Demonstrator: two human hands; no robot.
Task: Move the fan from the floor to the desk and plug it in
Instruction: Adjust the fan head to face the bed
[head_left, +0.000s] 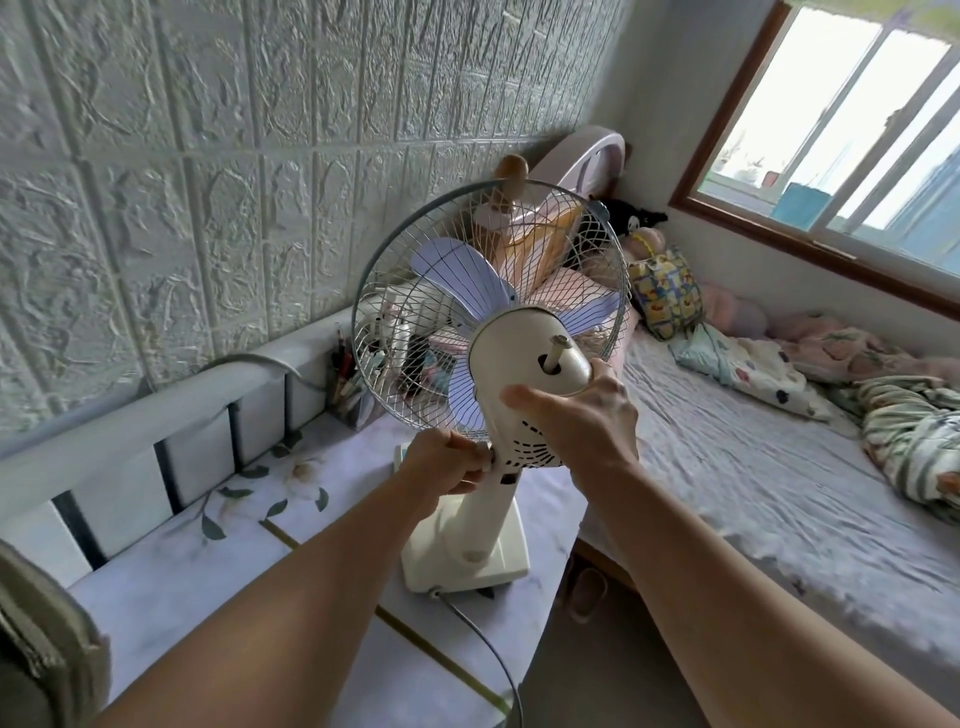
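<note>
So the fan (498, 358) is already sitting on the desk (218, 582), its square cream base planted near the desk's edge at about 6 o'clock from the cage, and the head is pointing away from the camera toward 12 o'clock. Both hands are working on it from behind. The right hand (576, 421) is wrapping around the back of the motor housing, thumb pressing along the near side and fingers curling over the far side, just below the little knob that's sticking up out of the top. The left hand (447, 462) is pinching closed on something small at the joint where the neck meets the motor, at roughly 7 o'clock from the housing; can't really tell what the part is, the fingers are covering it. The grey power cord (483, 644) is coming out of the base's near edge and trailing off the desk toward 5 o'clock, and the plug end is running out of frame. A bed (753, 493) with rumpled blankets is lying at 3 o'clock, right beside the desk.
</note>
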